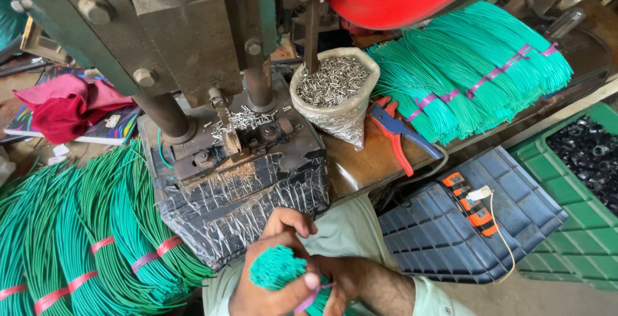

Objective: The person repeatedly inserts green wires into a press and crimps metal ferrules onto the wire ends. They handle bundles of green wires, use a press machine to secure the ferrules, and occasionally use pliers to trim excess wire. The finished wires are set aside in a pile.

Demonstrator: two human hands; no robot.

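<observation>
Green wires, gathered into a tight bundle (278,266), are seen end-on at the bottom of the head view, low in front of the press. The bundle is enclosed by the left hand (270,277), whose grip is closed around it with the thumb laid across the near side. The right hand (344,277) is pressed against the bundle from the right, its fingers curled shut on a thin pink tie (310,298) that hangs just below the left thumb. Both hands are held over the lap, against a pale green garment (351,229).

Directly above the grip, a dark metal press (193,46) is mounted on a block wrapped in clear film (238,194), and small metal pins (248,120) are scattered on its die. Up and to the right of the hands, a plastic bag of metal pins (335,87) stands on the brown worktop (367,161), touching the block. Just right of the bag, red-and-blue pliers (399,132) lie beside large bundles of green wire bound with purple bands (476,65). To the left of the grip, further green wire bundles with pink bands (84,245) are stacked. Right of the hands, a dark blue crate (450,239) carries an orange-and-black tool (468,203), and a green crate (579,226) is filled with black parts. A red cloth (64,103) lies well up to the left.
</observation>
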